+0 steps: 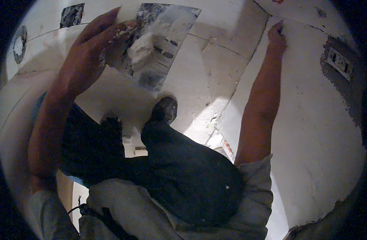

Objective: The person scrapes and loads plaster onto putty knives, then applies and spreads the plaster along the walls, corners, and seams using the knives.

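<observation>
My left hand (97,48) is raised at the upper left, its fingers stretched out and apart, with pale plaster-like crumbs stuck to them. Just beside the fingertips, a rectangular opening (149,82) is cut in the light tiled surface. Rough grey and whitish mortar (145,48) fills part of it, with darker slots showing between the lumps. I see no tool in the left hand. My right arm reaches up along the white wall on the right, and my right hand (276,36) rests against it near the corner. Its fingers are foreshortened and too dark to read.
A wall socket box (339,63) sits in a rough-edged patch at the right. A smaller square cut-out (72,16) and a round hole (19,45) are at the upper left. My dark-trousered legs (191,172) are bent below, one dark shoe (165,109) close to the opening.
</observation>
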The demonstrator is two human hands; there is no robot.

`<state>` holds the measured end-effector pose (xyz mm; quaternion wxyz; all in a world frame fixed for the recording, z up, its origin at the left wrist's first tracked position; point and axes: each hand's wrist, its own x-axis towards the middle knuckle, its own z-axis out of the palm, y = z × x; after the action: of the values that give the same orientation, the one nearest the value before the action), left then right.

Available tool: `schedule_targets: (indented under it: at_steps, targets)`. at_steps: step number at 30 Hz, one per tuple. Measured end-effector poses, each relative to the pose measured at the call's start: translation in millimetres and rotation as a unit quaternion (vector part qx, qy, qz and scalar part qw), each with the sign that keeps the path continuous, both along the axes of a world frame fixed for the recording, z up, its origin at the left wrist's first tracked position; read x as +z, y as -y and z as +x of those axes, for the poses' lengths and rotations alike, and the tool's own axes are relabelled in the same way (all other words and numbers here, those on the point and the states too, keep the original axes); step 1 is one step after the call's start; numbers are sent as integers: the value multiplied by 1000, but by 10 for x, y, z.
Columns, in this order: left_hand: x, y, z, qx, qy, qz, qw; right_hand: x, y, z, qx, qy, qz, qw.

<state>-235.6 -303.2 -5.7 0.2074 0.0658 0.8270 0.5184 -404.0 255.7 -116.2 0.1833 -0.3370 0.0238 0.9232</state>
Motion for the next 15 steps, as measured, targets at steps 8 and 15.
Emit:
schedule_targets:
  at_steps: [8, 15]
  targets:
    - [38, 55, 26, -5, -94, 42, 995, 913, -75, 449, 71, -235, 14, 969]
    - [132, -130, 11, -82, -165, -68, 981, -154, 478, 865, -19, -8, -56, 998]
